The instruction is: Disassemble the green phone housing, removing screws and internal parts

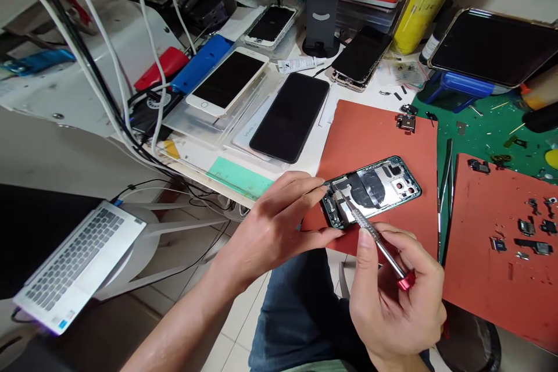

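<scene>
Right hand pinches a red-capped precision screwdriver, tip hard to make out inside the open phone housing. Left hand pinches the housing's near end, fingers hiding its edge; housing sits on red silicone mat.

No readable text, label on white tube too blurred

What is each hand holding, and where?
Left hand pinches the open green phone housing at its end; right hand grips a red-capped screwdriver by its metal body.
</scene>
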Tool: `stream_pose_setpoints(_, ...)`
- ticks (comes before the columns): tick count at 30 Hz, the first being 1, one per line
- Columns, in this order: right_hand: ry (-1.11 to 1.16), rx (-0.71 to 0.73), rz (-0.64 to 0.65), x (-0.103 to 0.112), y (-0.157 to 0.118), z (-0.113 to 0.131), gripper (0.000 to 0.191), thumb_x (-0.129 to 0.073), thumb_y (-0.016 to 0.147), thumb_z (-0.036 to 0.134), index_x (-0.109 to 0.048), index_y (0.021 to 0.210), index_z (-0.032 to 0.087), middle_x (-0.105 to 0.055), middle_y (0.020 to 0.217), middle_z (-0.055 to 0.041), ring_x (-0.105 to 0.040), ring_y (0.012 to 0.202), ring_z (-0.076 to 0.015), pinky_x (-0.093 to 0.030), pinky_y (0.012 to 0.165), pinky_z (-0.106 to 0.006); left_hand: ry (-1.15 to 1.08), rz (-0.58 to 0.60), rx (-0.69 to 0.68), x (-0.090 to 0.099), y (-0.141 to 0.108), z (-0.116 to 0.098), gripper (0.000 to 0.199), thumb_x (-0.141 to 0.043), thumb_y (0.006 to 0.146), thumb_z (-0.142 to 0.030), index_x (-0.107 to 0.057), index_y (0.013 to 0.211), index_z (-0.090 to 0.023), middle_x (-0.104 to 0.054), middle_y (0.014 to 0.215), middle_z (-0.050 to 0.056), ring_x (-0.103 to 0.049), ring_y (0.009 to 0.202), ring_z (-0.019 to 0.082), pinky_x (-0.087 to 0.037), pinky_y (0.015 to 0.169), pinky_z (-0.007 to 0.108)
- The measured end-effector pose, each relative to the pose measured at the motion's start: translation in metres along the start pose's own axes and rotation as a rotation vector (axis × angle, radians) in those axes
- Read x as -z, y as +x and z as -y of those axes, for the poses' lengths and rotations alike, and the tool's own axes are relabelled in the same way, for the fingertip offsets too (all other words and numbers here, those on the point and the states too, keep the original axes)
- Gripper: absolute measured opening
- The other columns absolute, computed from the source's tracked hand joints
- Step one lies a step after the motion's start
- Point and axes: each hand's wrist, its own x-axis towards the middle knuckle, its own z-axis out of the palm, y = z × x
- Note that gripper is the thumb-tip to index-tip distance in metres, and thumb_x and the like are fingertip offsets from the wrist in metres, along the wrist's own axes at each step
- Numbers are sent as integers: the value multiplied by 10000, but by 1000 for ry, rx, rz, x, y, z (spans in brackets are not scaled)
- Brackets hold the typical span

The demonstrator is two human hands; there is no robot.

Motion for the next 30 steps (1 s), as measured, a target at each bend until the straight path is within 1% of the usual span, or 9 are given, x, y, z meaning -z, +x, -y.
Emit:
stream_pose_setpoints(3,-5,-4,20,0,1,1,424,-814,882,-9,-692,1260,139,-786,1000,-66,-777,844,-191,-663,676,-292,-8,-7,-8,0,2,0,560,-912,881,-343,-649,1354,-196,-780,1226,125,-757,1125,280,-653,998,494)
stream_pose_setpoints(8,49,-3,59,-1,2,2,461,-792,870,-66,-672,1279,110,-771,1014,-86,-782,894,-203,-672,703,-307,-5,-18,-18,-1,2,1,565,-923,870,-349,-658,1335,-166,-785,1217,140,-757,1125,283,-648,1001,491)
stream_pose_setpoints(15,14,-14,45,-1,1,1,417,-793,899,-22,-678,1265,141,-774,1016,-68,-776,883,-185,-665,695,-289,-5,-24,-12,-2,-1,3,582,-908,887,-375,-645,1384,-225,-787,1240,116,-762,1124,279,-650,1009,501)
stream_pose_setpoints(21,44,3,62,-2,2,2,444,-783,880,-72,-668,1271,107,-766,1009,-86,-777,884,-192,-665,700,-295,-11,11,1,-1,-2,2,591,-917,876,-343,-650,1372,-167,-771,1276,140,-743,1163,281,-626,1047,480)
stream_pose_setpoints(25,45,-1,76,-3,0,3,453,-792,876,-61,-664,1272,118,-758,1020,-82,-773,874,-189,-657,681,-286,-17,4,-7,-2,-2,3,598,-924,866,-350,-654,1362,-152,-773,1262,141,-744,1159,274,-617,1063,467)
stream_pose_setpoints(30,48,-10,97,-3,-1,3,461,-790,868,-76,-657,1266,115,-753,1031,-90,-770,903,-196,-664,692,-298,-14,0,-12,-2,-3,3,610,-927,862,-352,-650,1362,-139,-774,1262,146,-737,1190,280,-608,1084,474)
